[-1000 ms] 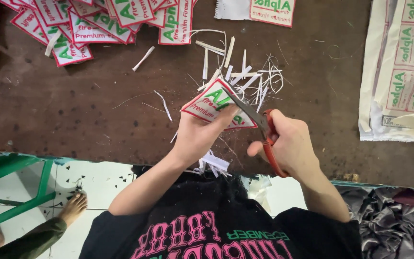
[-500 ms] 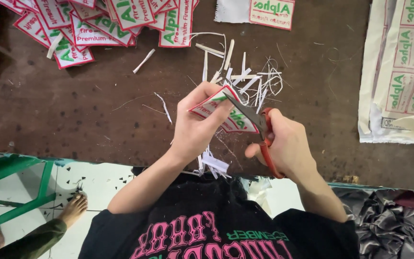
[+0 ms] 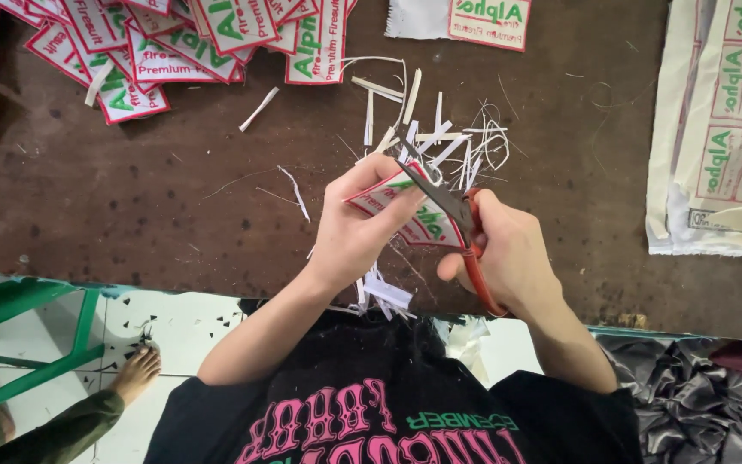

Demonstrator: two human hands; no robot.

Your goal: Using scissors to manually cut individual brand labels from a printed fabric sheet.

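We have the label (image 3: 405, 210) pinched in our left hand (image 3: 355, 232), thumb and fingers closed on its left end, so the patch runs out from that grip toward three o'clock and slightly down, its long axis lying roughly from ten to four across the view. Our right hand (image 3: 508, 258) is wrapped around the red-handled scissors (image 3: 455, 216), and the blades point up and left toward eleven o'clock, crossing the label's upper right edge; whether the blades are parted or closed on the cloth we cannot tell, as the label and our fingers hide the meeting point. The scissors come at the label from its four o'clock side, so the right hand is the nearer one to the free end while the left holds the far end steady, both held just above the brown tabletop (image 3: 130, 206) near its front edge. The label is a small woven rectangle, white with a red border and green and red lettering, tilted and slightly bowed in the grip. At twelve o'clock from our hands lies a scatter of white trimmings (image 3: 440, 129), thin strips and loose threads. At ten o'clock sits the heap of cut labels (image 3: 156, 43), and at two o'clock an uncut printed sheet (image 3: 732, 129).
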